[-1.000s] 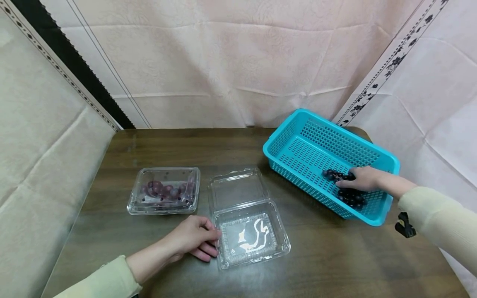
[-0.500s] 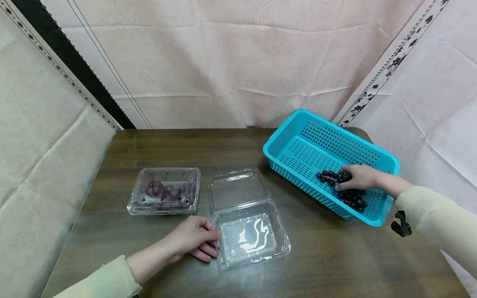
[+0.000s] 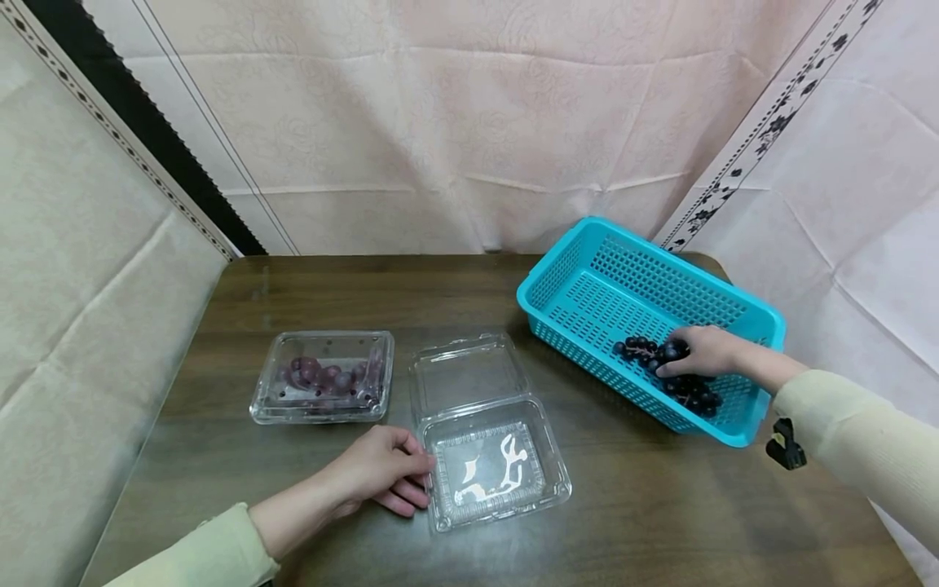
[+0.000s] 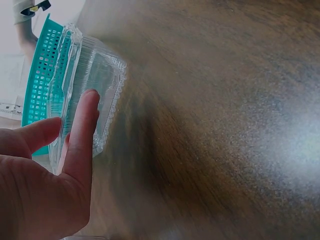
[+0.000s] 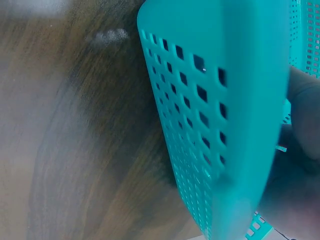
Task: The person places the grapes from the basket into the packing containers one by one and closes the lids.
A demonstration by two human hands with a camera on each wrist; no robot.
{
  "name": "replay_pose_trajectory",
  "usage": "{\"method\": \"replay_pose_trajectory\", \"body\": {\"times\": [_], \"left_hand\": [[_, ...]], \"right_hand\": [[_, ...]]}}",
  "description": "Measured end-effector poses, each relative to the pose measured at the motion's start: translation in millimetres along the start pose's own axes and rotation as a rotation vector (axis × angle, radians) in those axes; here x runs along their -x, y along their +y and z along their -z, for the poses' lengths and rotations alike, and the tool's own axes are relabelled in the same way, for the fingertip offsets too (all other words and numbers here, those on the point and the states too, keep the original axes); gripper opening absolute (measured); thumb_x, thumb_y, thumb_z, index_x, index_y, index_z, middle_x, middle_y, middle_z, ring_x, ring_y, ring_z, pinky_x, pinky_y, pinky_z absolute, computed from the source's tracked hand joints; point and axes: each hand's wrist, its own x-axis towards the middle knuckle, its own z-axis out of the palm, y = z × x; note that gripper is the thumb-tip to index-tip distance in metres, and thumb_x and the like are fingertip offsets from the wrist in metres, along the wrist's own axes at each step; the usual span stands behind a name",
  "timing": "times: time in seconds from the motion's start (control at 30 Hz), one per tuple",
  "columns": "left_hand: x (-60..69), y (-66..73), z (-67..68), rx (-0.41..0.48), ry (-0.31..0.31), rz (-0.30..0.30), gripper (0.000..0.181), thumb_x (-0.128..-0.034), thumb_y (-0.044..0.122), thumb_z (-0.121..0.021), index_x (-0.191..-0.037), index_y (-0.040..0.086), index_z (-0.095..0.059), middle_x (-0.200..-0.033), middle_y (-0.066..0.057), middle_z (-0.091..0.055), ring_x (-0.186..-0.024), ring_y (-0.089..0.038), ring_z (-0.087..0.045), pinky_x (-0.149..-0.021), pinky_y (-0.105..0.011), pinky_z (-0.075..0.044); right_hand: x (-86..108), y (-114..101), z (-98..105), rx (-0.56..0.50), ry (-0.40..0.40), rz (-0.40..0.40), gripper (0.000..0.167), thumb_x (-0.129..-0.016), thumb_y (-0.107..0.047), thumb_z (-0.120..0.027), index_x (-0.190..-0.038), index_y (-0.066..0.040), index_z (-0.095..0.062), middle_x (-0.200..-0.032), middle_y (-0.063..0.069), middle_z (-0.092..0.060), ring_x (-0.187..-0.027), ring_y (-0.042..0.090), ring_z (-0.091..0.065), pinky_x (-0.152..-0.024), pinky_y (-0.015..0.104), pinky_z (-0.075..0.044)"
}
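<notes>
Round black grapes (image 3: 635, 349): shifted slightly left within rectangular turquoise plastic basket (image 3: 587, 306)
Right hand (image 3: 706, 350): pinching grapes
Left hand (image 3: 389, 469): pinching rim of clear plastic clamshell (image 3: 469, 452)

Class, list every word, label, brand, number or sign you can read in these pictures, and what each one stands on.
None: no text can be read in any view.
Clear open container: white shapes that look like glare, not letters.
Turquoise basket: holes, no lettering.
Cloth border: printed flower pattern only.
Black clip at the right sleeve: too small to read any marking.
</notes>
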Motion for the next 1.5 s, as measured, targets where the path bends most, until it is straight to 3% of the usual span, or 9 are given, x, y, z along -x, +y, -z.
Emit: {"method": "replay_pose_trajectory", "body": {"times": [0.43, 0.57, 0.8, 0.97, 1.07, 1.3, 1.5], "left_hand": [[-0.7, -2.0, 0.0, -0.006, 0.004, 0.006, 0.015, -0.1029, 0.01, -0.07, -0.1, -0.003, -0.062, -0.092, -0.018, -0.072, -0.074, -0.029, -0.079, -0.063, -0.042, -0.068], [-0.6, -0.7, -0.3, -0.005, 0.007, 0.005, 0.015, -0.1027, 0.01, -0.07, -0.1, -0.003, -0.062, -0.091, -0.018, -0.071, -0.074, -0.03, -0.079, -0.063, -0.042, -0.068], [-0.6, 1.9, 0.1, -0.002, 0.008, -0.007, 0.015, -0.102, 0.01, -0.07, -0.1, -0.003, -0.062, -0.09, -0.017, -0.071, -0.074, -0.03, -0.079, -0.063, -0.043, -0.068], [-1.0, 2.6, 0.8, -0.008, 0.007, -0.01, 0.016, -0.1019, 0.01, -0.071, -0.101, -0.002, -0.062, -0.09, -0.018, -0.071, -0.073, -0.029, -0.078, -0.063, -0.044, -0.068], [-1.0, 2.7, 1.0, -0.01, 0.008, -0.01, 0.016, -0.1019, 0.01, -0.071, -0.102, -0.003, -0.062, -0.09, -0.018, -0.071, -0.073, -0.029, -0.078, -0.063, -0.044, -0.068], [0.0, 3.7, 1.6, -0.012, 0.01, -0.012, 0.015, -0.1022, 0.01, -0.07, -0.101, -0.003, -0.062, -0.089, -0.017, -0.071, -0.072, -0.029, -0.078, -0.062, -0.043, -0.068], [0.6, 4.0, 2.2, -0.009, 0.01, -0.011, 0.015, -0.1022, 0.01, -0.07, -0.101, -0.002, -0.062, -0.09, -0.017, -0.071, -0.072, -0.028, -0.078, -0.062, -0.043, -0.068]], "right_hand": [[-9.8, 1.7, -5.3, -0.047, 0.012, 0.034, 0.062, -0.095, -0.044, -0.081, -0.13, 0.004, -0.063, -0.113, 0.016, -0.068, -0.088, 0.025, -0.059, -0.071, 0.042, -0.054], [-9.3, 1.9, -5.1, -0.072, 0.007, 0.048, 0.055, -0.094, -0.04, -0.082, -0.125, 0.001, -0.062, -0.117, 0.02, -0.067, -0.086, 0.025, -0.056, -0.07, 0.04, -0.05], [-6.8, 1.3, -4.3, -0.095, -0.022, 0.049, 0.053, -0.094, -0.038, -0.082, -0.124, 0.0, -0.06, -0.13, 0.031, -0.062, -0.099, 0.033, -0.061, -0.076, 0.047, -0.056], [-5.7, 0.5, -3.2, -0.094, -0.05, 0.05, 0.058, -0.095, -0.04, -0.081, -0.13, 0.002, -0.062, -0.129, 0.03, -0.063, -0.11, 0.042, -0.063, -0.082, 0.056, -0.058], [-6.3, 0.6, -3.1, -0.088, -0.056, 0.046, 0.062, -0.094, -0.043, -0.081, -0.133, 0.003, -0.063, -0.125, 0.025, -0.065, -0.11, 0.042, -0.063, -0.084, 0.057, -0.059], [-9.6, -0.4, -3.3, -0.105, -0.039, 0.076, 0.053, -0.096, -0.041, -0.081, -0.127, 0.0, -0.066, -0.105, 0.006, -0.064, -0.09, 0.023, -0.056, -0.073, 0.039, -0.052], [-8.8, -1.7, 0.8, -0.128, 0.021, 0.106, 0.046, -0.095, -0.04, -0.081, -0.123, -0.005, -0.068, -0.1, 0.003, -0.062, -0.085, 0.02, -0.053, -0.069, 0.035, -0.046]]}}
